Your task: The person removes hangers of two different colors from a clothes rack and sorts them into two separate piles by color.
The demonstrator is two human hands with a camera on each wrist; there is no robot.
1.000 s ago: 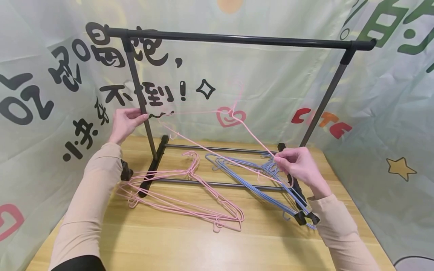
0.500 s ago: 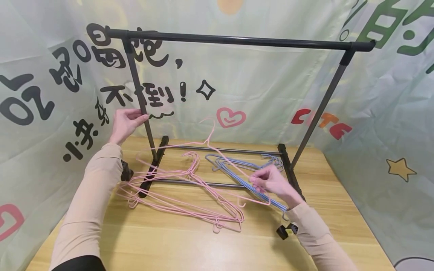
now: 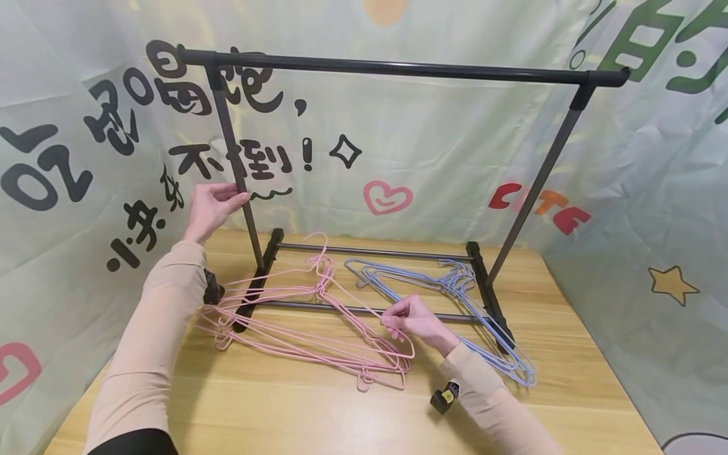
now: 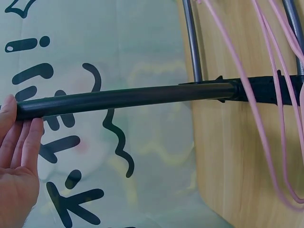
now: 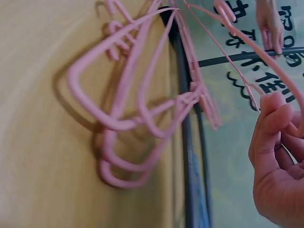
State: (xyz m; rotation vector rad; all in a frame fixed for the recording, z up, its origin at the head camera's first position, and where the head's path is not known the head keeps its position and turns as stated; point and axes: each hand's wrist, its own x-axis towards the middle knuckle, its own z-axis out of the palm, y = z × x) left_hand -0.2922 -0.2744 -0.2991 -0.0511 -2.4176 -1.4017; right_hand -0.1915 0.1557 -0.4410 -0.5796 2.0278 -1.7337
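Note:
My left hand (image 3: 210,208) pinches the left post (image 3: 229,136) of a black clothes rack between thumb and fingers, about halfway up; the left wrist view shows the thumb on one side of the post and the fingertips on the other. Low over the table, my right hand (image 3: 419,322) pinches the right shoulder of a pink wire hanger (image 5: 256,47). That hanger lies just above or on a pile of pink hangers (image 3: 364,368) and overlaps them; whether it touches them I cannot tell. The pile's hooks point toward the back.
Several blue hangers (image 3: 455,281) lie across the rack's base at right, partly behind my right forearm. Overhead runs the rack's black top bar (image 3: 398,66). Printed cloth (image 3: 443,158) walls in the wooden table (image 3: 341,423) at the back and sides.
My right hand has brought the pink hanger down and left, from in front of the rack to over the pink pile. The left hand stays on the post.

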